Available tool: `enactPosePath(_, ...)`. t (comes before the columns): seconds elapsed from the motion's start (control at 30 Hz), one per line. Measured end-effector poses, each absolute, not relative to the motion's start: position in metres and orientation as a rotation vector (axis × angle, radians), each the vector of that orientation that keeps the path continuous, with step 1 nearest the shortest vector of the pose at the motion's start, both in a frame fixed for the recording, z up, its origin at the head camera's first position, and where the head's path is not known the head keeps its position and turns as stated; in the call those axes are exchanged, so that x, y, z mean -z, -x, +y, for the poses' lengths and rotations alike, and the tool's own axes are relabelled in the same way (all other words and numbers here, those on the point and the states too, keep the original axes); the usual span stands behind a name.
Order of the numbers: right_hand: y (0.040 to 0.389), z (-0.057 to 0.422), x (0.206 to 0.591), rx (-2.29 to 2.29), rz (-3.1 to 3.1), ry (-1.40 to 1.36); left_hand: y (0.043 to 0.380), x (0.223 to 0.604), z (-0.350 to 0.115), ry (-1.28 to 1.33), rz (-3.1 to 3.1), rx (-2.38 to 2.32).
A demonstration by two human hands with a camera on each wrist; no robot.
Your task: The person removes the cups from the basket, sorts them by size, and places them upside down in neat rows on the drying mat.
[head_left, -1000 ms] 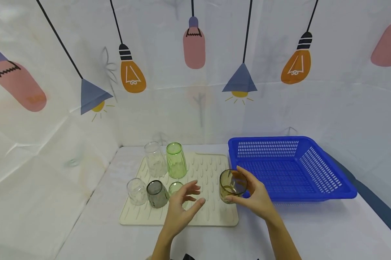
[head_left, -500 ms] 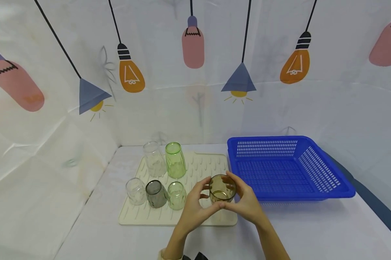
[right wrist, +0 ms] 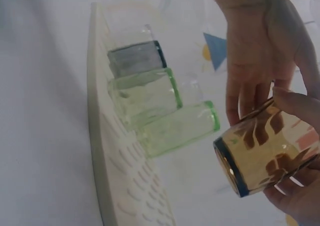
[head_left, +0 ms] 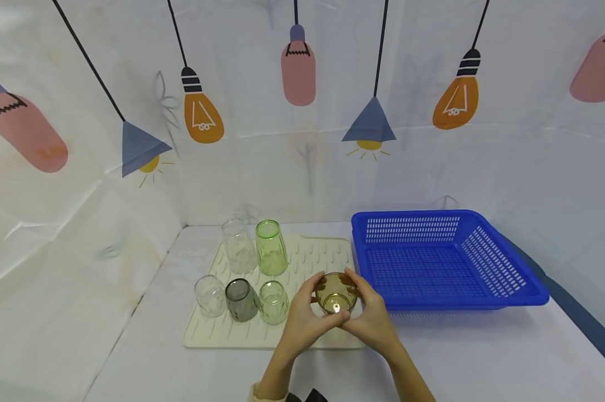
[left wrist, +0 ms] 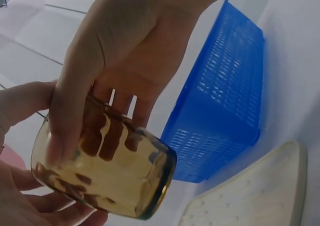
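Observation:
Both hands hold one amber drinking glass (head_left: 336,291) between them over the front right of a cream drainer mat (head_left: 325,257). My left hand (head_left: 302,324) grips its left side and my right hand (head_left: 375,324) its right, with the thumbs close together at the front. In the right wrist view the dark-edged end of this amber glass (right wrist: 270,148) points toward the mat. On the mat's left part stand a tall clear glass (head_left: 239,248), a tall green glass (head_left: 272,249), a short clear glass (head_left: 211,297), a grey glass (head_left: 242,300) and a small pale green glass (head_left: 274,303).
A blue plastic basket (head_left: 448,306) with slotted walls stands right of the mat, close to its edge. The white table (head_left: 147,346) reaches out in front and to the sides. Behind hangs a white sheet (head_left: 262,173) printed with lamps.
My right hand has carried the amber glass leftward from beside the basket. My left hand has moved right and taken hold of it too. The glass has tilted and sits slightly lower in the head view.

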State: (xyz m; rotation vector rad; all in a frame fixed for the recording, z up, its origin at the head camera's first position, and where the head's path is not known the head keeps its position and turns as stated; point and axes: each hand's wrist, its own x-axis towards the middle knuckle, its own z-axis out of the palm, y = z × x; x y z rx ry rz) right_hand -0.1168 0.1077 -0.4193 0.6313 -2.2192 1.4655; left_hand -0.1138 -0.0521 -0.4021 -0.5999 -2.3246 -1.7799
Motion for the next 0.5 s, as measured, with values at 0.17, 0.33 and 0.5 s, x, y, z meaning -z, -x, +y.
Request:
enactPosePath(0.17, 0.116, 0.099, 0.42, -1.372, -2.171, -0.621, 0.111, 0.398, -0.046, 0.491, -2.406, 1.622)
enactPosePath(0.33, 0.116, 0.094, 0.421, -1.35, -2.148, -0.62, 0.108, 0.393, -0.038, 0.387, -2.509, 1.29)
enactPosePath(0.5, 0.115, 0.091, 0.422, -1.299, -2.153, -0.606, 0.107, 0.391, -0.034, 0.306, -2.511, 1.195)
